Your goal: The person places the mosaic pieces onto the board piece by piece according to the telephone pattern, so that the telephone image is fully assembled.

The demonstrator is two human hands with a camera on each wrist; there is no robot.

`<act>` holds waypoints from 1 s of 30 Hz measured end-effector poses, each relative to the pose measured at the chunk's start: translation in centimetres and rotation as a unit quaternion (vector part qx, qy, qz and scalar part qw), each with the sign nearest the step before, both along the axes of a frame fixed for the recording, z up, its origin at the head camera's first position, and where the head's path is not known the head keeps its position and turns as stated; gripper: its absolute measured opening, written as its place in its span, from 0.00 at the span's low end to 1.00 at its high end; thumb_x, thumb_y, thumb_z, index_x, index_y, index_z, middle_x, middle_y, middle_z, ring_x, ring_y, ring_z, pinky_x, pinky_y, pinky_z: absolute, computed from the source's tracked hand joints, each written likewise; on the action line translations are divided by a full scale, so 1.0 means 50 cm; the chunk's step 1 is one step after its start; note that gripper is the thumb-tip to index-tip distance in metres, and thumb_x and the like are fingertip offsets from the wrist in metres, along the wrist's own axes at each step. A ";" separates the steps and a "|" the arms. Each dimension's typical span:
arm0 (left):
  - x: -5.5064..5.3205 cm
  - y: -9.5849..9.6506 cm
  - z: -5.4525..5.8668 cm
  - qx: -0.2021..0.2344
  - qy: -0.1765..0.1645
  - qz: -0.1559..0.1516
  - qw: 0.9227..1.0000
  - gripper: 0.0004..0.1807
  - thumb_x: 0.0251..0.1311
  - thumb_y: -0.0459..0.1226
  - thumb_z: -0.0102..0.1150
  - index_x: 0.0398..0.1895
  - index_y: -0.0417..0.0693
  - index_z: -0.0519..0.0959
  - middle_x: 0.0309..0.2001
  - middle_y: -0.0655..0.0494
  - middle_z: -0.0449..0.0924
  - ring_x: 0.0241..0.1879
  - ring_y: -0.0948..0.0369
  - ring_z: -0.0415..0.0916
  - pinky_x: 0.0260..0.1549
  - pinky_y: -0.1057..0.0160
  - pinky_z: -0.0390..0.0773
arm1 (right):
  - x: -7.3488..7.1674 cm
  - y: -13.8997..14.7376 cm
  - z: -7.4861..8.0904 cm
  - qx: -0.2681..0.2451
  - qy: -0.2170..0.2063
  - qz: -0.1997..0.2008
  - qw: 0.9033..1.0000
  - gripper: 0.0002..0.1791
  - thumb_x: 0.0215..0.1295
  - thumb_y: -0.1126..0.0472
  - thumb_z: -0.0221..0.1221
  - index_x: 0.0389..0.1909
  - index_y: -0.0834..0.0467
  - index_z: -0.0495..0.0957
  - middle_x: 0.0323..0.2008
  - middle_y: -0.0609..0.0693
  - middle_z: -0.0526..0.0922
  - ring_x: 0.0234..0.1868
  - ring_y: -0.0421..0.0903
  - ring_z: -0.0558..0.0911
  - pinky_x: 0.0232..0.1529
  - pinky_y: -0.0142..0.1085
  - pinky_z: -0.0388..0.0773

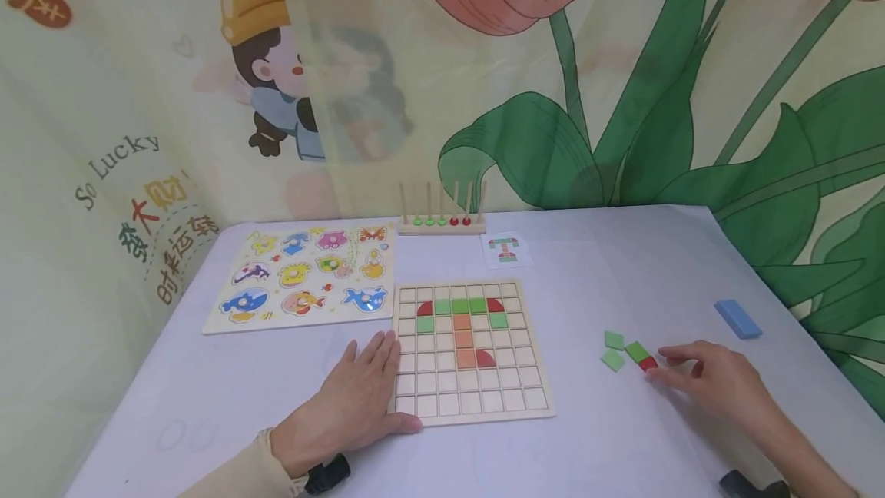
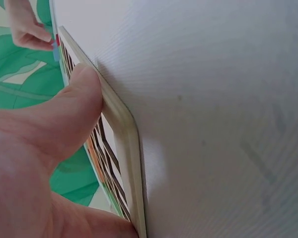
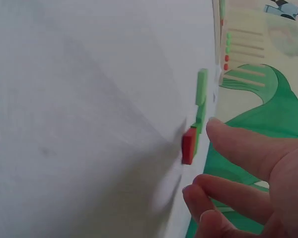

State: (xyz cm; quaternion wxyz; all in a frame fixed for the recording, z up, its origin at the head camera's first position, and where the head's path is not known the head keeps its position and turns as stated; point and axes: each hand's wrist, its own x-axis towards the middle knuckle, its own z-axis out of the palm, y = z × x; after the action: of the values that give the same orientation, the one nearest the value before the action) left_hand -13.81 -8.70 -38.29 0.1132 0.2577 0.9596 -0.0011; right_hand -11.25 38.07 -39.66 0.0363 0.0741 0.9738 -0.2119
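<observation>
My left hand (image 1: 346,398) lies with straight fingers along the left edge of a wooden grid board (image 1: 429,404). Its thumb (image 2: 79,99) touches the board's near edge. Set in the grid are green squares (image 1: 459,306), orange squares (image 1: 462,339) and red quarter-round pieces (image 1: 486,359). My right hand (image 1: 719,379) hovers beside a red piece (image 3: 188,146), thumb and fingertips apart with nothing between them. That red piece touches a green tile (image 1: 636,352), and two more green tiles (image 1: 612,360) lie just left of it.
A blue block (image 1: 737,319) lies at the far right. Behind the board are a pattern card (image 1: 508,250) and a bead rack (image 1: 442,227) with pegs. A sea-animal puzzle board (image 1: 276,306) sits at the back left. A printed curtain (image 1: 387,60) hangs behind the table.
</observation>
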 end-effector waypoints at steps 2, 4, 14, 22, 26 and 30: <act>0.000 0.000 0.000 0.000 0.002 -0.001 1.000 0.60 0.55 0.71 0.60 0.75 0.31 0.64 0.78 0.36 0.61 0.79 0.43 0.58 0.72 0.35 0.62 | 0.000 -0.001 -0.009 0.001 0.004 0.006 1.000 0.30 0.57 0.49 0.74 0.53 0.67 0.84 0.44 0.66 0.87 0.35 0.46 0.76 0.24 0.29 0.73; 0.001 0.000 -0.001 0.000 0.004 -0.002 1.000 0.60 0.55 0.71 0.60 0.74 0.31 0.64 0.78 0.36 0.61 0.79 0.43 0.58 0.72 0.35 0.62 | -0.001 -0.005 -0.015 0.004 0.011 0.007 1.000 0.28 0.57 0.52 0.74 0.51 0.67 0.85 0.43 0.64 0.87 0.34 0.47 0.76 0.24 0.29 0.73; 0.002 0.002 -0.001 -0.001 -0.001 0.001 1.000 0.60 0.55 0.71 0.60 0.74 0.31 0.64 0.78 0.36 0.61 0.79 0.43 0.58 0.72 0.36 0.62 | 0.004 -0.027 -0.011 0.010 -0.003 0.028 1.000 0.19 0.59 0.64 0.71 0.51 0.64 0.86 0.39 0.55 0.87 0.32 0.46 0.74 0.25 0.28 0.73; 0.001 0.001 -0.001 -0.001 0.002 0.000 1.000 0.60 0.55 0.71 0.60 0.74 0.31 0.64 0.78 0.36 0.61 0.79 0.43 0.58 0.72 0.36 0.62 | 0.013 -0.062 -0.010 0.019 0.015 0.062 0.998 0.20 0.57 0.67 0.71 0.52 0.62 0.87 0.36 0.50 0.84 0.32 0.44 0.73 0.25 0.28 0.71; 0.001 0.001 -0.002 0.000 0.000 0.000 1.000 0.60 0.55 0.71 0.60 0.75 0.31 0.64 0.78 0.36 0.60 0.79 0.43 0.58 0.72 0.36 0.62 | 0.015 -0.066 -0.008 0.021 0.009 0.041 0.999 0.23 0.55 0.60 0.74 0.52 0.63 0.86 0.38 0.52 0.85 0.33 0.45 0.74 0.24 0.29 0.72; 0.001 0.000 -0.002 -0.001 -0.002 0.001 1.000 0.60 0.56 0.71 0.59 0.75 0.31 0.63 0.78 0.36 0.60 0.79 0.43 0.58 0.73 0.36 0.62 | 0.014 -0.067 -0.007 0.027 0.005 0.032 0.999 0.23 0.52 0.55 0.77 0.48 0.61 0.88 0.38 0.53 0.86 0.33 0.46 0.75 0.25 0.30 0.72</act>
State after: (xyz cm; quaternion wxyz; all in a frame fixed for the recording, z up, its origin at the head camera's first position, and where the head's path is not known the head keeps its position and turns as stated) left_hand -13.77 -8.70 -38.39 0.1154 0.2561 0.9597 -0.0016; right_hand -10.54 34.74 -40.01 0.0364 0.0429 0.9811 -0.1851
